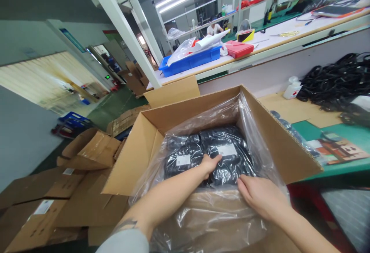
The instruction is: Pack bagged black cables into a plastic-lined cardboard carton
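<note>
An open cardboard box [277, 137] lined with a clear plastic bag [225, 114] stands in front of me. Inside lie black bagged packages with white labels: one on the left [182, 154] and one on the right [231, 149]. My left hand [209, 165] reaches deep into the box, its fingers pressed flat on the packages between the two labels. Lower down, my right hand [260, 195] lies at the near edge of the right package, fingers together and curled onto the plastic liner there.
Flattened and stacked cardboard boxes [58, 191] cover the floor at left. A heap of black cables [335, 79] and a white bottle [291, 88] lie on the bench at right. A blue tray [187, 62] and red tray [239, 49] stand on the shelf behind. A person sits far back.
</note>
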### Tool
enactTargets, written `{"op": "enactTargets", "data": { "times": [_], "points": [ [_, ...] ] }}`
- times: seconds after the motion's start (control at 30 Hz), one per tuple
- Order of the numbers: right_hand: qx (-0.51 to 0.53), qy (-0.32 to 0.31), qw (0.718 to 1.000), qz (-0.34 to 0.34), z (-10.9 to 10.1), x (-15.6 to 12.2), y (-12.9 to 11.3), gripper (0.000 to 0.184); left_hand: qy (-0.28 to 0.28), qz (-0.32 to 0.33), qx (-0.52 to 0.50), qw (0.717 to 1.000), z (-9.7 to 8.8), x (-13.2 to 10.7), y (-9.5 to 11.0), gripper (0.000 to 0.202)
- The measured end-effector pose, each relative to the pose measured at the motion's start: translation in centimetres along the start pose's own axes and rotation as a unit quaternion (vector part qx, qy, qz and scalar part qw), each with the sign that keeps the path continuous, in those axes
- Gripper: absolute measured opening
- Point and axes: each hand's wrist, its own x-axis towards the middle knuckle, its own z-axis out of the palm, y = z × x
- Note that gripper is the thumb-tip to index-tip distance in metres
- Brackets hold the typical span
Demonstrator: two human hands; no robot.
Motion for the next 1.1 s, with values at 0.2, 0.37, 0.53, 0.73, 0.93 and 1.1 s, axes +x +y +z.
{"op": "enactTargets", "data": {
  "times": [0.2,0.37,0.53,0.73,0.93,1.1],
  "points": [
    [-0.008,0.005,1.0,0.004,0.6,0.1,0.1,0.041,0.027,0.1,0.264,0.959,-3.4,0.7,0.9,0.049],
    [-0.002,-0.014,1.0,0.025,1.0,0.1,0.3,0.042,0.085,0.233,0.427,0.87,-10.6,2.3,-0.8,0.055],
    [0.008,-0.037,0.998,0.04,1.1,0.1,0.5,0.043,0.124,0.239,0.518,0.812,-14.4,4.1,-3.7,0.069],
    [0.014,-0.025,0.999,0.034,1.1,0.1,0.5,0.042,0.142,0.235,0.561,0.781,-14.0,4.7,-4.4,0.071],
    [0.021,0.003,0.999,0.032,0.8,0.1,0.3,0.04,0.132,0.232,0.524,0.809,-14.0,4.2,-2.8,0.071],
    [0.005,-0.018,0.999,0.028,1.1,0.0,0.5,0.042,0.051,0.243,0.402,0.881,-9.8,2.6,-0.9,0.055]
  ]
}}
